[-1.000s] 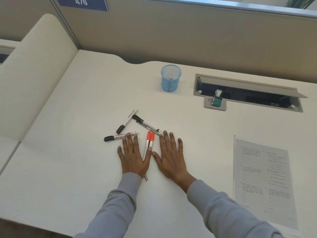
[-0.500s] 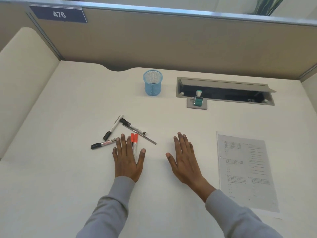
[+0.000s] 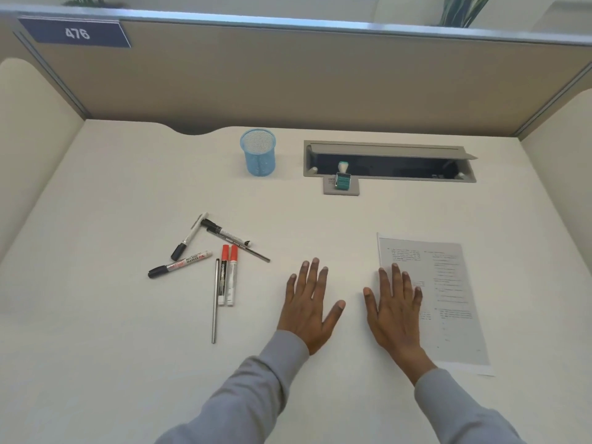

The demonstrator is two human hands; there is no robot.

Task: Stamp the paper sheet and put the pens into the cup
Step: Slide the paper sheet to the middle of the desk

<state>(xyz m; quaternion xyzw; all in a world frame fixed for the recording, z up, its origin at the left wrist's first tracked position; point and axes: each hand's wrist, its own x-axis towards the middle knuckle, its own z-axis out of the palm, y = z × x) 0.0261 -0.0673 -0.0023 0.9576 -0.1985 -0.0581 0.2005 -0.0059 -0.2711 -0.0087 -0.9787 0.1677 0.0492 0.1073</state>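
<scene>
Both hands, left hand point(image 3: 309, 302) and right hand point(image 3: 393, 310), lay flat, fingers point(image 3: 315, 274) spread and empty; the stamp point(image 3: 342, 177) looked light, rigid, best pinched by its upright handle.

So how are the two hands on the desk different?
The right hand lies partly on the paper sheet, while the left hand lies on bare desk. The left hand is nearer the pens, the right hand farther from them. Both are flat, palm down, fingers spread, holding nothing, with grey sleeves.
</scene>
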